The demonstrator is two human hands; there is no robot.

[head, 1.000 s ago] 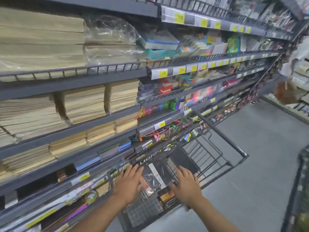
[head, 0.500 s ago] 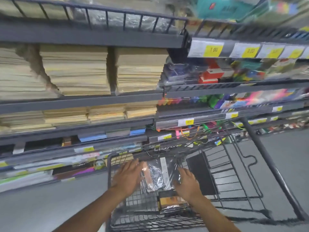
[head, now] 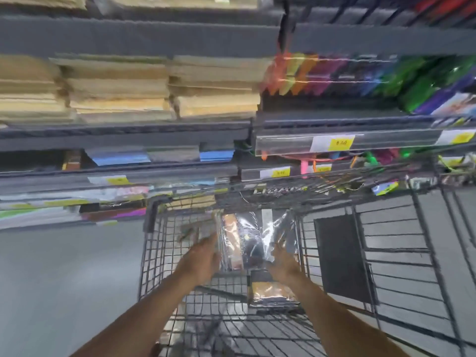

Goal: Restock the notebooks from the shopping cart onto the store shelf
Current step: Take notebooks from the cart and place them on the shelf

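My view has swung down and closer, so the shopping cart (head: 257, 305) now fills the lower middle of the frame and the store shelf (head: 128, 135) runs across the upper half, badly smeared by the motion. Half a second ago I saw more of the upper tiers; a second ago the whole aisle stretched off to the right. Now I am squared up over the basket.

My left hand (head: 203, 261) has closed in on the left edge of the shiny plastic-wrapped pack of notebooks (head: 244, 243), which stands up against the far wall of the cart, just above centre. My right hand (head: 283, 261) is pressed on its right edge. Both hands are narrowed onto the wrap, one on each side; through the blur I cannot tell how firmly the fingers are curled, but I judge the pack is pinched between them. In the earlier frames my hands lay spread and flatter over it, so this reads as the grip being taken.

A second wrapped pack (head: 273, 292), with an orange-brown cover, lies lower in the basket under my right wrist, untouched. A dark panel (head: 342, 256) stands at the right of the basket.

Nothing has reached the shelf yet; the lift comes next, and the slick wrap could slip.
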